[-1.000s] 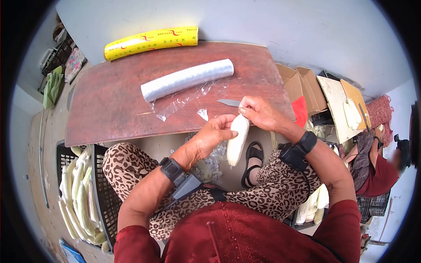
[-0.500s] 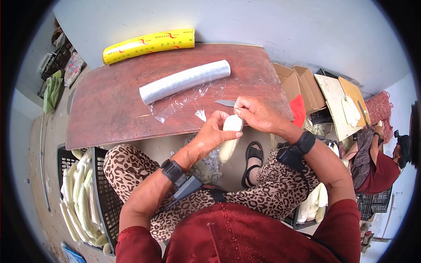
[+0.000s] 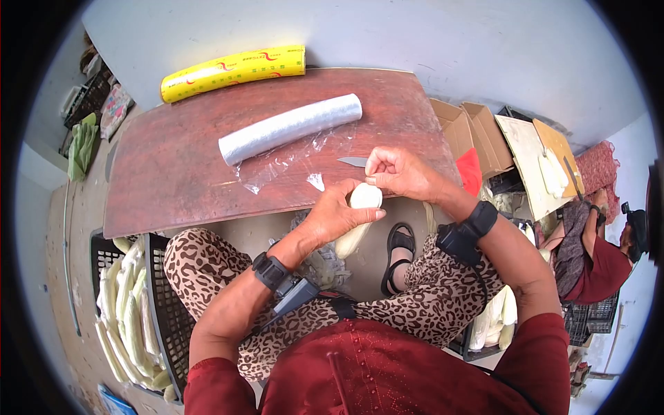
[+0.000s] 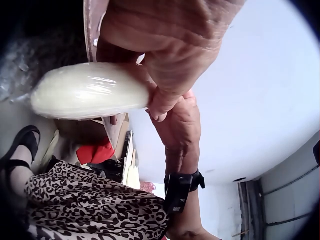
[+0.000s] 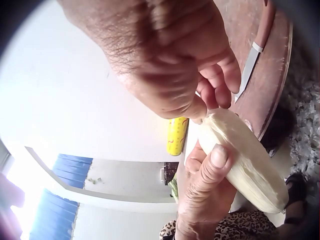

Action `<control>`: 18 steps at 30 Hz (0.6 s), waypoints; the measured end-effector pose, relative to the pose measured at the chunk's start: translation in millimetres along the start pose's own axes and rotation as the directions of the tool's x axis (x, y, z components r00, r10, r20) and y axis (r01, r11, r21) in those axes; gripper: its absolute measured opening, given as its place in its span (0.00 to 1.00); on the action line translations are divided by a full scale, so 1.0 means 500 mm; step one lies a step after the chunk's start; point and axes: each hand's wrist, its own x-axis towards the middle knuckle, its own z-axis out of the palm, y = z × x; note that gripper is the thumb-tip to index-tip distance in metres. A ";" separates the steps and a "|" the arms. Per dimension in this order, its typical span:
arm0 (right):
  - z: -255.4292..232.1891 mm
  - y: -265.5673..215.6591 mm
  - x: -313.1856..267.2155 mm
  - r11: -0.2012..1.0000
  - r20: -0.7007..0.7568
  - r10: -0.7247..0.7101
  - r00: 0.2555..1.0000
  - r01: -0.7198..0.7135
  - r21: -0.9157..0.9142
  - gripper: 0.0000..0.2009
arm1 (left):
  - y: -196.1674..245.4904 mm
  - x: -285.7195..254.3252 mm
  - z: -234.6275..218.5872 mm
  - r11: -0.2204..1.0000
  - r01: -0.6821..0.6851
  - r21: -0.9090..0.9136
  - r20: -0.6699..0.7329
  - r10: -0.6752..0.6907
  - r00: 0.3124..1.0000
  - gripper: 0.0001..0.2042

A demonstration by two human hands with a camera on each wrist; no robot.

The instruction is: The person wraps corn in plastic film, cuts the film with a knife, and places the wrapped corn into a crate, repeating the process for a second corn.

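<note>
Over the table's near edge, my left hand grips a pale ear of corn round its upper part, thumb across the front. The ear slants, its lower end towards my lap. Clear film shines tight over it in the left wrist view, where the ear ends in a small twist of film. My right hand pinches the ear's upper end between thumb and forefinger, the other fingers curled beside it. A knife with a reddish-brown handle lies on the table behind the right hand.
A roll of clear film lies on the reddish table, its loose edge towards me. A yellow printed roll lies behind. Wrapped ears fill a black crate at left. Cardboard boxes stand right; another person sits beyond.
The ear has tilted, its lower end swinging left and its upper end turning towards me. My left thumb has moved across its front. My right hand has shifted slightly left, staying at the upper end.
</note>
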 end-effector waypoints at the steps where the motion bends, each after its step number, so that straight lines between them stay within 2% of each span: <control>1: -0.001 -0.003 -0.001 1.000 0.020 0.024 1.000 -0.023 -0.018 0.04 | -0.004 0.002 0.001 1.000 -0.004 0.007 -0.004 0.004 1.000 0.22; 3: -0.001 -0.012 -0.007 0.996 0.056 0.074 0.996 -0.071 -0.056 0.03 | -0.005 0.006 0.002 1.000 -0.006 0.007 -0.010 0.006 1.000 0.22; 6: 0.013 -0.028 -0.011 0.940 -0.058 -0.054 0.997 0.031 -0.340 0.08 | -0.001 0.006 0.002 1.000 0.004 -0.023 -0.036 -0.005 0.999 0.22; 8: 0.004 -0.041 -0.013 0.887 0.010 -0.153 0.988 0.142 -0.439 0.11 | 0.004 0.005 0.005 0.999 0.010 -0.053 -0.074 -0.014 0.997 0.22; 9: -0.001 -0.048 -0.015 0.852 0.047 -0.197 0.979 0.195 -0.486 0.12 | 0.010 0.004 0.005 0.992 0.008 -0.125 -0.073 -0.018 0.997 0.22; 11: -0.003 -0.064 -0.026 0.849 0.086 -0.161 0.983 0.183 -0.495 0.18 | 0.022 0.006 0.003 0.964 0.005 -0.266 -0.068 -0.024 0.997 0.21; 12: -0.002 -0.068 -0.032 0.849 0.102 -0.141 0.985 0.173 -0.499 0.22 | 0.020 0.010 0.002 0.959 -0.023 -0.281 -0.110 -0.009 0.994 0.19; 13: 0.005 -0.065 -0.035 0.848 0.100 -0.167 0.981 0.194 -0.493 0.26 | 0.019 0.016 -0.001 0.964 -0.030 -0.264 -0.138 -0.007 0.990 0.17; 15: 0.026 -0.056 -0.039 0.844 0.093 -0.215 0.972 0.233 -0.484 0.33 | 0.026 0.017 -0.004 0.939 -0.049 -0.342 -0.137 0.002 0.991 0.17; 16: 0.038 -0.085 -0.046 0.904 0.092 -0.046 0.995 0.080 -0.421 0.38 | 0.031 0.016 -0.003 0.927 -0.057 -0.370 -0.131 0.009 0.991 0.17; 18: 0.051 -0.089 -0.049 0.890 0.036 -0.019 0.999 0.033 -0.454 0.37 | 0.027 0.014 -0.001 0.909 -0.039 -0.416 -0.114 -0.010 0.993 0.16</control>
